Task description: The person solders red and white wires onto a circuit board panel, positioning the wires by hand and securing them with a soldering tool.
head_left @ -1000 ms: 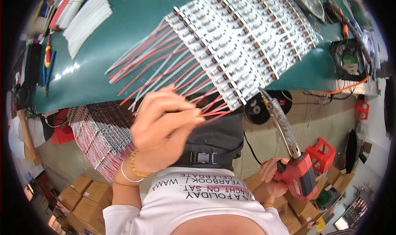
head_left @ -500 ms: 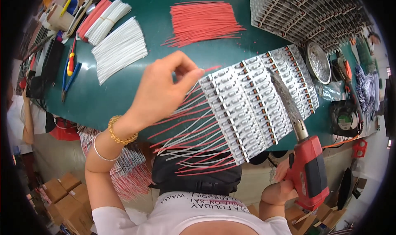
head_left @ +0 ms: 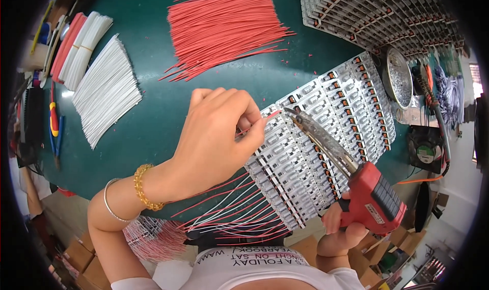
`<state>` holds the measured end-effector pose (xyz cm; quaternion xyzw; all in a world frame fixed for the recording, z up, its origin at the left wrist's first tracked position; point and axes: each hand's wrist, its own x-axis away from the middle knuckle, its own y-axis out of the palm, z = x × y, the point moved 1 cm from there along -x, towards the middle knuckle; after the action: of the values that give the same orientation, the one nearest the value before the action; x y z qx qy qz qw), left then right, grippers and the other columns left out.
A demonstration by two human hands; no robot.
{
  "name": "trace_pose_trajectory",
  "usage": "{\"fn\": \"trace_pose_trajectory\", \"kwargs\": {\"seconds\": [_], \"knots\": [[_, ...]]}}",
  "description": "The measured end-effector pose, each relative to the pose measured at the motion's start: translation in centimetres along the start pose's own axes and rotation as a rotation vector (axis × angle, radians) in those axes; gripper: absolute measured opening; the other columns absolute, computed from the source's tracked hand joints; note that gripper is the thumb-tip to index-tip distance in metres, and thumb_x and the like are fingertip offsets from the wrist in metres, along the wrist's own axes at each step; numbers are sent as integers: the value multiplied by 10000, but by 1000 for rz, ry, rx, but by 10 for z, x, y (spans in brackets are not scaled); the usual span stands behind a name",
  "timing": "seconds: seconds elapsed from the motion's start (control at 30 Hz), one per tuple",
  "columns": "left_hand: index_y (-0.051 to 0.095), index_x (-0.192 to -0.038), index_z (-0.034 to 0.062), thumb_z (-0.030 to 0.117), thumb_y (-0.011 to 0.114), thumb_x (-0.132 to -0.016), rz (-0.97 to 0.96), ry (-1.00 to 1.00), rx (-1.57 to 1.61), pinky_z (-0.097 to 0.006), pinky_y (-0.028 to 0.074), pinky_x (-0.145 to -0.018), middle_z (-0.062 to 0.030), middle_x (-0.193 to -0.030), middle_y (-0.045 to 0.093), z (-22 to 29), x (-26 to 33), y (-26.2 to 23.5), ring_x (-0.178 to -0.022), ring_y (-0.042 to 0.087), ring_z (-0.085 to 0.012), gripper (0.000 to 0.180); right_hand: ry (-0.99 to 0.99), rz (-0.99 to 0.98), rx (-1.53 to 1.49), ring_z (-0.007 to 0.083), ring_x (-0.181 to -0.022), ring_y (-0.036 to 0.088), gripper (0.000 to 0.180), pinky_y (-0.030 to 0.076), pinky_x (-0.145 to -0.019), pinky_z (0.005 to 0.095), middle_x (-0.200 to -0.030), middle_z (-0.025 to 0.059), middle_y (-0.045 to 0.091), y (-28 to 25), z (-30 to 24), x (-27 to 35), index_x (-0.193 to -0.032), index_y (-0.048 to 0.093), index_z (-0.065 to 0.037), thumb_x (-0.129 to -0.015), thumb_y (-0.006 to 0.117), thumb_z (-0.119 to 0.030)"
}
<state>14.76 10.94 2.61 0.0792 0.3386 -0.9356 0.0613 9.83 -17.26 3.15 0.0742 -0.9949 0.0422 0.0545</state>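
Note:
My left hand (head_left: pixel 216 137) pinches a thin red wire (head_left: pixel 257 124) and holds its end against the near edge of a white LED strip panel (head_left: pixel 326 137) lying on the green table (head_left: pixel 153 122). My right hand (head_left: pixel 341 229) grips a red soldering gun (head_left: pixel 369 195); its long tip (head_left: pixel 295 115) points at the wire end on the panel. Red and white wires (head_left: pixel 232 216) soldered to the panel trail off the table's front edge toward me.
A loose pile of red wires (head_left: pixel 226 27) lies at the back. Bundles of white wires (head_left: pixel 104 94) and hand tools (head_left: pixel 53 124) sit at left. More LED panels (head_left: pixel 382 15) are stacked at back right, beside a round metal tin (head_left: pixel 400 78) and a small fan (head_left: pixel 425 150).
My left hand has come down onto the panel edge with a red wire. The soldering gun's tip has swung in to meet it. The view has tilted further over the table.

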Motion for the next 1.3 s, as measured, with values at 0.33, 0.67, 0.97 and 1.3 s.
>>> {"fn": "trace_pose_trajectory", "kwargs": {"seconds": [0.33,0.67,0.97,1.3], "knots": [[536,-709,63,21,680,-727,33,63,-9,-303,328,-676,-21,-646,513,-2,1,2,-609,489,-170,151,-10,53,28,112,-371,404,688,331,-380,248,-469,8,439,7,1,3,-1031,493,40,-744,699,-550],[533,-702,63,20,679,-721,37,72,-21,-304,330,-673,-22,-639,506,-2,2,2,-607,486,-177,154,39,10,-14,94,-374,405,827,329,-376,235,-462,-20,423,11,-10,1,-1150,458,105,-752,664,-590],[550,-725,53,11,687,-703,120,97,10,-309,349,-729,-52,-758,543,2,3,5,-719,522,-202,145,-33,-87,-9,120,-373,426,845,364,-396,266,-457,-7,435,-4,-3,5,-1227,402,96,-785,629,-587],[555,-701,66,3,698,-672,59,137,-67,-329,346,-745,-49,-808,560,5,6,12,-757,517,-205,159,99,-53,-138,122,-383,442,787,363,-398,249,-476,12,474,-3,-4,11,-1149,446,76,-743,696,-550]]}}
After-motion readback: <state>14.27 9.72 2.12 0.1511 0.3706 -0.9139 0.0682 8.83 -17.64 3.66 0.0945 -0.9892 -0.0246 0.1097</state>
